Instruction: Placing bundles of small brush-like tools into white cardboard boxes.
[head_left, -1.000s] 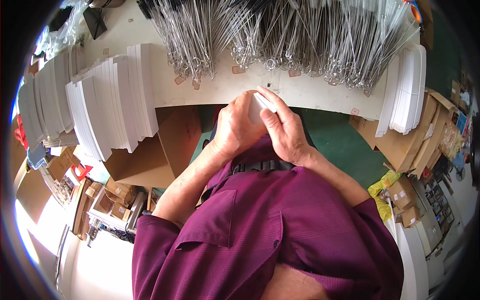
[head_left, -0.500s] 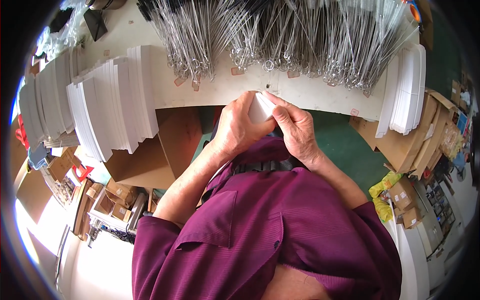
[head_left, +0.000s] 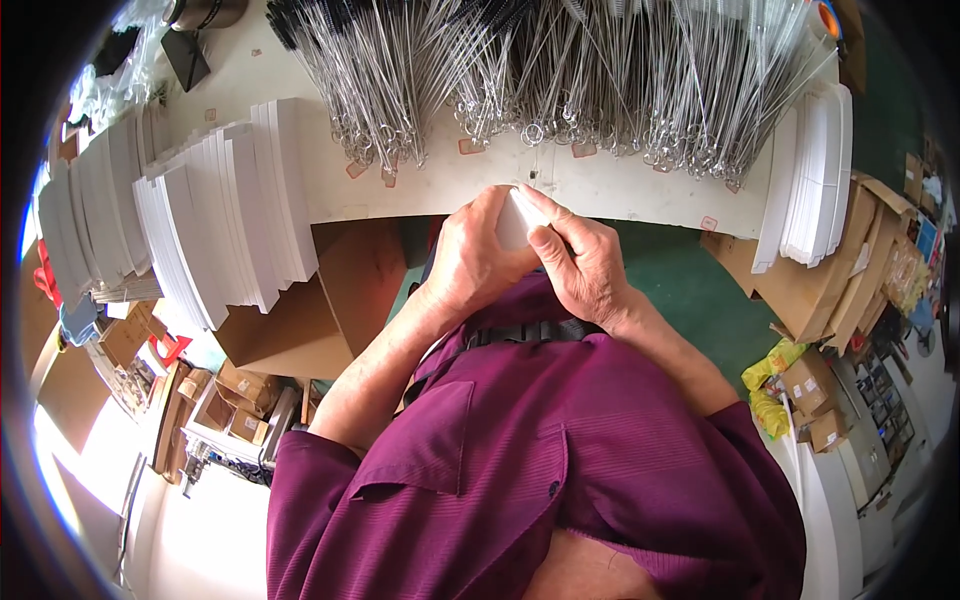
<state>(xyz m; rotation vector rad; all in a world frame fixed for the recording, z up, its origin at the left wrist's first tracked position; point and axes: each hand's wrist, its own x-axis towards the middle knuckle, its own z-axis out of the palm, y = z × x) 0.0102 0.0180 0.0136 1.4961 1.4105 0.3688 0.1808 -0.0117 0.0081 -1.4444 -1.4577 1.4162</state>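
Note:
Both hands hold a narrow white cardboard box (head_left: 514, 222) just off the near edge of the table. My left hand (head_left: 467, 250) wraps round its left side, fingers closed. My right hand (head_left: 588, 262) grips the right side, with its thumb and fingers at the box's upper end. Most of the box's length is hidden by the hands. Beyond them, a wide row of wire-handled brushes (head_left: 570, 85) lies on the table, ring ends toward me and dark bristles at the far side.
Stacks of flat white cartons (head_left: 215, 205) stand at the table's left, with another bundle of flat cartons (head_left: 815, 175) at the right end. An open brown cardboard box (head_left: 290, 320) sits under the table's left edge. More brown cardboard (head_left: 815, 270) leans at the right.
My right thumb and fingers have shifted slightly on the white box. The left hand keeps its hold, and the box stays almost in place.

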